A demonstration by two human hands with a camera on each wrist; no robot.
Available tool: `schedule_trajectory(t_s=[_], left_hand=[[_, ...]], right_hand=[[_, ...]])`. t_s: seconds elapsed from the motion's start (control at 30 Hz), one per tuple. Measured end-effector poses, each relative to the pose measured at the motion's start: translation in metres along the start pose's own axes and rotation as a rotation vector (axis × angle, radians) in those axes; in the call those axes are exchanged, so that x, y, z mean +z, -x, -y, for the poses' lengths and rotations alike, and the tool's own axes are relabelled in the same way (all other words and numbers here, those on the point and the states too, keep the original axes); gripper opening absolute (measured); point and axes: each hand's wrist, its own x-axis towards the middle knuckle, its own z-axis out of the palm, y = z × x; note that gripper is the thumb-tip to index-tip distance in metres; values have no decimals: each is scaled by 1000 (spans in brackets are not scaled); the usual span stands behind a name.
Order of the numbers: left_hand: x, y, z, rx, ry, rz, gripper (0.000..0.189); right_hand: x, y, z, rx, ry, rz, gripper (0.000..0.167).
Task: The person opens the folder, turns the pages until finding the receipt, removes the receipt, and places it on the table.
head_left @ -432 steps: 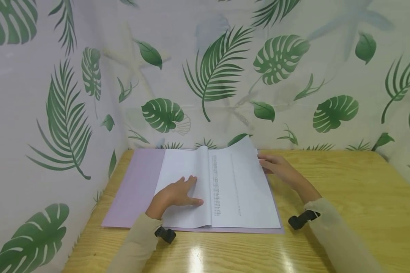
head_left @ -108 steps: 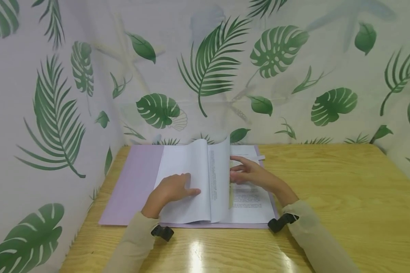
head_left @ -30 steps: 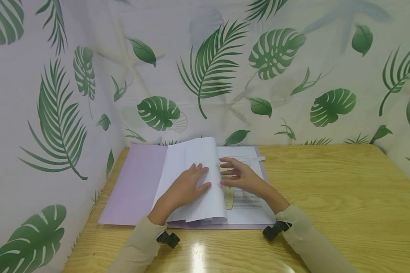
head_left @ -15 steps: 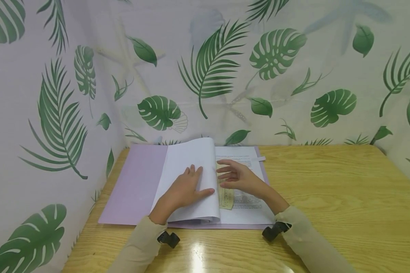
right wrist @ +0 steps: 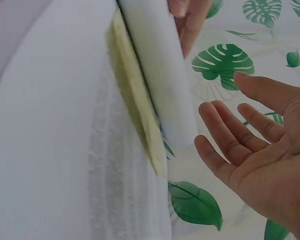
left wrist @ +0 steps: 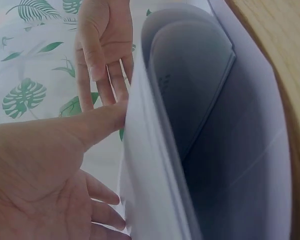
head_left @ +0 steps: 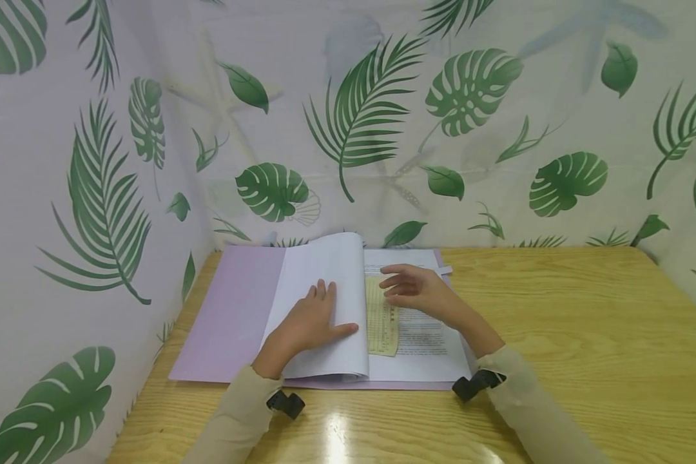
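Observation:
A lilac folder (head_left: pixel 238 309) lies spread on the table, holding a stack of white sheets. My left hand (head_left: pixel 307 325) rests with spread fingers on the turned-over pages (head_left: pixel 345 267), which curl up in a bulge near the middle. To their right a yellow printed slip (head_left: pixel 378 332) lies on a page of printed text (head_left: pixel 426 341). Above that slip my right hand (head_left: pixel 423 293) hovers, fingers loosely bent and holding nothing. In the left wrist view the left thumb (left wrist: pixel 102 122) presses against the sheets' outer side. The right wrist view shows the right palm (right wrist: pixel 270 185) apart from the paper.
A white tab (head_left: pixel 444 270) sticks out past the folder's right edge. The wooden table (head_left: pixel 574 335) extends to the right. Leaf-patterned cloth (head_left: pixel 475 206) stands close behind the folder and along the left side. Both wrists carry small black cameras (head_left: pixel 287 405).
Sheets that lay on the right have been turned left under my left hand, uncovering the text page and yellow slip. In the last half second my right hand has shifted slightly right, showing more slip.

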Motion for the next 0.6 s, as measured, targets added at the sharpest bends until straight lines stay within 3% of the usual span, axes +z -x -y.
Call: schedule_trajectory(t_s=[0.33,0.6], left_hand=[[-5,2,5,115,51,9,72],[-5,3,6,103,48,56,69]], right_hand=[[-27,-4,10,10,30,-68,52],[-37,-13,9,5,133,-66,47]])
